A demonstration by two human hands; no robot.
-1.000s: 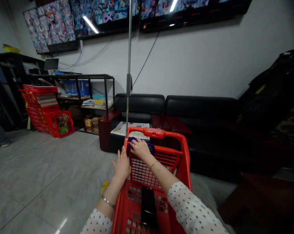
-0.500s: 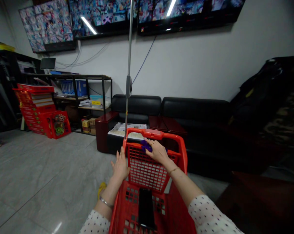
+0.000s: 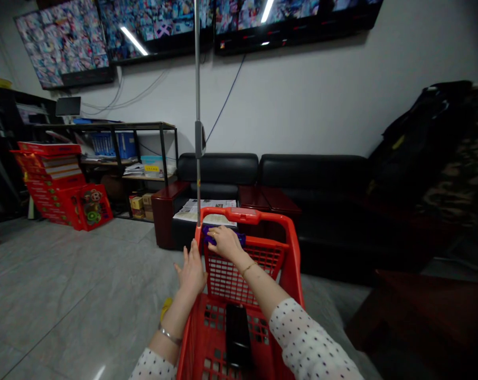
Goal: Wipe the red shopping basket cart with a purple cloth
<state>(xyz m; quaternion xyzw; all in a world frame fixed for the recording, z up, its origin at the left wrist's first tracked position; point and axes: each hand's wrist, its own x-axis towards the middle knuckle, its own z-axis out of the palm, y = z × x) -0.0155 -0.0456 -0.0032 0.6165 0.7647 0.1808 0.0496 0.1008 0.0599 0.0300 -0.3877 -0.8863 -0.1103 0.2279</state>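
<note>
In front of me is a red plastic shopping cart (image 3: 294, 253) with a lattice back panel. My right hand (image 3: 225, 243) presses a purple cloth (image 3: 239, 240) against the top edge of that panel, near its left end. Part of the cloth is hidden under the fingers. My left hand (image 3: 191, 269) rests against the cart's left side with its fingers stretched out. A black phone (image 3: 237, 335) lies in the bottom of the cart. From the left corner of the handle rises a thin metal pole (image 3: 198, 79) with a grey clamp on it.
Behind the cart stands a black sofa (image 3: 314, 177) with dark red armrests and a newspaper (image 3: 183, 210) on its seat. Left are a metal shelf (image 3: 163, 153) and a stack of red boxes (image 3: 52, 179). Screens (image 3: 298, 21) hang on the wall. A dark red table (image 3: 421, 316) stands at right.
My right hand has slid left along the panel's top edge with the purple cloth. My left hand stays at the cart's side. The view has shifted slightly.
</note>
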